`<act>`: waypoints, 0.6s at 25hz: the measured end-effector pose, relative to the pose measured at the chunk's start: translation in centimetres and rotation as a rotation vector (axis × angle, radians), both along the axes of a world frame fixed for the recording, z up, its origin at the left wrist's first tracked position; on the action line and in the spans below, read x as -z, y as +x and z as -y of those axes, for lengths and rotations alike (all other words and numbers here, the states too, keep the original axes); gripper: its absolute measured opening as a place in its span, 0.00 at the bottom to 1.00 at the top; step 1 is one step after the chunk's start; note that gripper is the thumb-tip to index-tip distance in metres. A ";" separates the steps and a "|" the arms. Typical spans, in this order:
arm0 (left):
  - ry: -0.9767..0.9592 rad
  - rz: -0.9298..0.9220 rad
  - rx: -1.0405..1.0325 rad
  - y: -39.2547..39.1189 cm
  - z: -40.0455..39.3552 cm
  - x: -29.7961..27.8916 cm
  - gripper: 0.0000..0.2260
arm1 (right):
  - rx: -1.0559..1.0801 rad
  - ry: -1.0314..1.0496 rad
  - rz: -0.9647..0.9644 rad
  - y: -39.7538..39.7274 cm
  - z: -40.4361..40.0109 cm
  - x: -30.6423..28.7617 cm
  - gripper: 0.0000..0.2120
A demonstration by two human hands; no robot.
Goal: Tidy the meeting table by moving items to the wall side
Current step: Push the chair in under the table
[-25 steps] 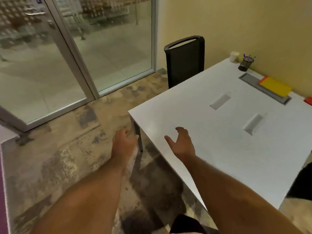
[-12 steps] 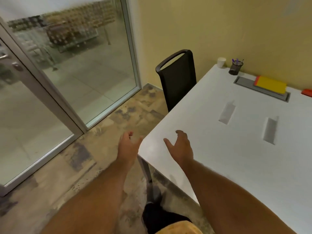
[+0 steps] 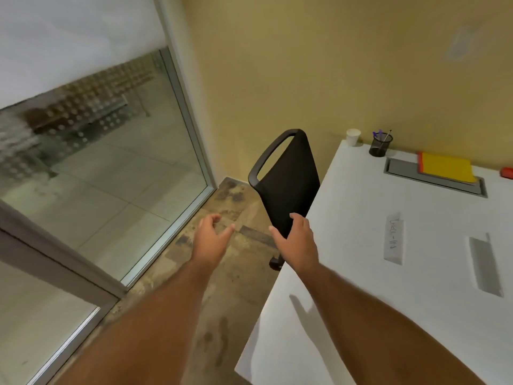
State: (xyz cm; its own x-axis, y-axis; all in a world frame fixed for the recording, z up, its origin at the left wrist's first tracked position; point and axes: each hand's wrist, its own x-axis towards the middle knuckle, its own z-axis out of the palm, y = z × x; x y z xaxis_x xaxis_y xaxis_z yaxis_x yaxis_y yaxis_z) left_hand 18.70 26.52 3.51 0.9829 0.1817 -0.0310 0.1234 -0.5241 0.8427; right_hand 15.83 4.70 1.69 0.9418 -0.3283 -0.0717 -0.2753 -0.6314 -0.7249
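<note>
A white meeting table point(image 3: 361, 273) fills the right side, its far edge against the yellow wall. Along that wall edge stand a white paper cup point(image 3: 353, 137), a black mesh pen pot point(image 3: 381, 145), a yellow folder point(image 3: 447, 168) lying over a grey cable hatch point(image 3: 399, 169), and a red item point(image 3: 507, 172) cut off by the frame. Two clear name stands point(image 3: 393, 238) sit mid-table. My left hand point(image 3: 212, 240) hovers open over the floor. My right hand point(image 3: 298, 240) is open just in front of the black chair point(image 3: 286, 182), holding nothing.
The black chair is pushed against the table's left side. A glass door and glass wall point(image 3: 111, 176) close off the left. Worn patterned floor point(image 3: 222, 315) lies between the glass and the table.
The view has swung up and toward the wall; both hands have moved forward from the table's near corner toward the chair. Both stay empty.
</note>
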 end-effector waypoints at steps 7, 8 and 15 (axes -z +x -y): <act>0.003 -0.013 0.286 14.9 6.9 1.1 0.22 | 0.220 -0.050 0.022 9.4 3.0 -1.2 0.38; 0.006 -0.014 0.333 16.8 7.5 1.5 0.21 | 0.260 -0.071 0.013 10.5 3.4 -1.1 0.38; 0.176 0.096 0.697 27.3 8.0 2.7 0.13 | 0.629 -0.171 -0.112 15.5 1.6 0.4 0.41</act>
